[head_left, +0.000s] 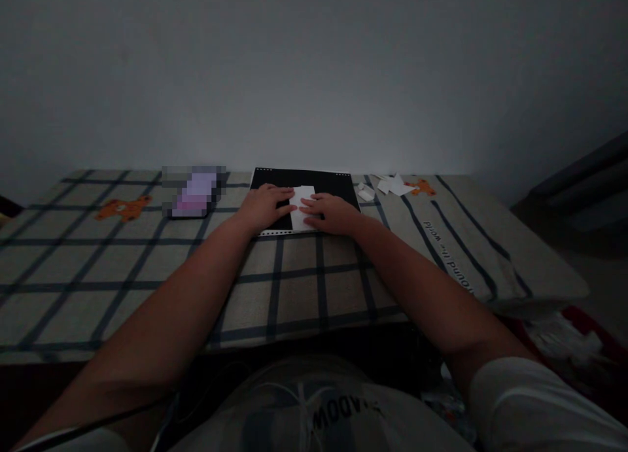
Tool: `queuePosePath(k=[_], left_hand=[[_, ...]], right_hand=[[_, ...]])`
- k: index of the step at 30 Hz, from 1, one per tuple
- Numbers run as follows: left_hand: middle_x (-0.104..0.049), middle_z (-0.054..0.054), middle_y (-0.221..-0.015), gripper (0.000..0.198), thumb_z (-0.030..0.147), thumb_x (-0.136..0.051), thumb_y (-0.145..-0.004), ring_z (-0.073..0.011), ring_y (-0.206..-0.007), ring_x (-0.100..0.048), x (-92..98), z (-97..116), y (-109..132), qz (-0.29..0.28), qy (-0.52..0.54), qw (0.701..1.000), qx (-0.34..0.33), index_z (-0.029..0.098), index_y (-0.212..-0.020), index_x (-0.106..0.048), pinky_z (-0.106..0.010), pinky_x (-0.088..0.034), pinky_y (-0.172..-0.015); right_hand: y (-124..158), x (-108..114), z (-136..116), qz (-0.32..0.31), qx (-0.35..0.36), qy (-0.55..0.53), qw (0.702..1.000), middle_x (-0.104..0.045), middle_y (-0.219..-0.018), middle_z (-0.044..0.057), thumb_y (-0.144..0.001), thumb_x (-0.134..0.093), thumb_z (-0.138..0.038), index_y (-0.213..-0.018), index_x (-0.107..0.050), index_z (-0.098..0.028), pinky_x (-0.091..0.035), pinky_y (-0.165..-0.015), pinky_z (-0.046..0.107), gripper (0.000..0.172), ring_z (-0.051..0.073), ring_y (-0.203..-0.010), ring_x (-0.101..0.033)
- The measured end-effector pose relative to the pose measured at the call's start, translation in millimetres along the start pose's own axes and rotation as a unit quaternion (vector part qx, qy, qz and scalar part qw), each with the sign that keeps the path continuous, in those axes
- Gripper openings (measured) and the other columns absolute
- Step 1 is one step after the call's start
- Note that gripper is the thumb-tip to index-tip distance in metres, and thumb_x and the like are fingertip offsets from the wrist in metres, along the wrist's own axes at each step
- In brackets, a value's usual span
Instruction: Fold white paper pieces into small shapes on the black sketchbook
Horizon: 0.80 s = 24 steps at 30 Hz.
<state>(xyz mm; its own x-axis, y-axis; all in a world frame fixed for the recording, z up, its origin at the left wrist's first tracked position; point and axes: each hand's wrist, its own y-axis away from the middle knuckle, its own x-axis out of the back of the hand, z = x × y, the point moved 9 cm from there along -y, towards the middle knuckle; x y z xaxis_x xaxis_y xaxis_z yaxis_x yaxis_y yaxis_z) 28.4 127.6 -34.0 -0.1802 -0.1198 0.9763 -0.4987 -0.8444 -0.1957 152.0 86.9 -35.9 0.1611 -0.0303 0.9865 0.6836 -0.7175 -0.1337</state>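
A small piece of white paper, longer than it is wide, lies on a black sheet with punched holes along its edges. My left hand rests at the paper's left side, fingers stretched out, fingertips touching its edge. From the right, my right hand lies over the paper with its fingers spread flat. Neither hand grips anything. Part of the paper's right side is hidden under the right fingers.
A phone, partly pixelated, lies at the left on a checked tablecloth. Several white paper pieces lie right of the black sheet. A plain wall stands behind the table. At lower right is a red container with pale contents.
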Motion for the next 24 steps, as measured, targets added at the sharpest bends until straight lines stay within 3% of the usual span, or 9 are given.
queuePosePath(k=[9, 15, 24], left_hand=[[-0.074, -0.004, -0.127, 0.027, 0.032, -0.056, -0.097, -0.0235, -0.114, -0.068, -0.9, -9.8, -25.3, 0.035, 0.073, 0.995, -0.054, 0.023, -0.109, -0.078, -0.040, -0.044, -0.105], [-0.079, -0.006, -0.110, 0.026, 0.032, -0.059, -0.095, -0.0244, -0.103, -0.071, 4.0, -27.4, -38.3, 0.032, 0.083, 0.996, -0.013, 0.020, -0.107, -0.078, -0.036, -0.049, -0.095], [-0.078, -0.007, -0.113, 0.028, 0.032, -0.055, -0.097, -0.0247, -0.106, -0.070, 5.7, -27.7, -40.4, 0.032, 0.062, 0.997, 0.027, 0.020, -0.108, -0.079, -0.034, -0.049, -0.095]], right_hand=[[-1.4, -1.4, 1.5, -0.017, -0.017, -0.001, 1.000, -0.053, -0.154, 0.009, -0.102, -0.051, -0.036, -0.144, -0.059, -0.019, -0.041, -0.115, 0.050, 0.046, 0.031, -0.145, -0.045], [-3.4, -2.2, 2.4, -0.016, -0.010, -0.009, 1.000, -0.052, -0.154, 0.007, -0.102, -0.052, -0.035, -0.144, -0.060, -0.019, -0.042, -0.115, 0.051, 0.046, 0.031, -0.145, -0.045], [-4.1, -5.5, 4.6, -0.015, -0.010, -0.009, 1.000, -0.050, -0.156, 0.006, -0.102, -0.051, -0.036, -0.145, -0.058, -0.018, -0.041, -0.116, 0.050, 0.048, 0.031, -0.145, -0.044]])
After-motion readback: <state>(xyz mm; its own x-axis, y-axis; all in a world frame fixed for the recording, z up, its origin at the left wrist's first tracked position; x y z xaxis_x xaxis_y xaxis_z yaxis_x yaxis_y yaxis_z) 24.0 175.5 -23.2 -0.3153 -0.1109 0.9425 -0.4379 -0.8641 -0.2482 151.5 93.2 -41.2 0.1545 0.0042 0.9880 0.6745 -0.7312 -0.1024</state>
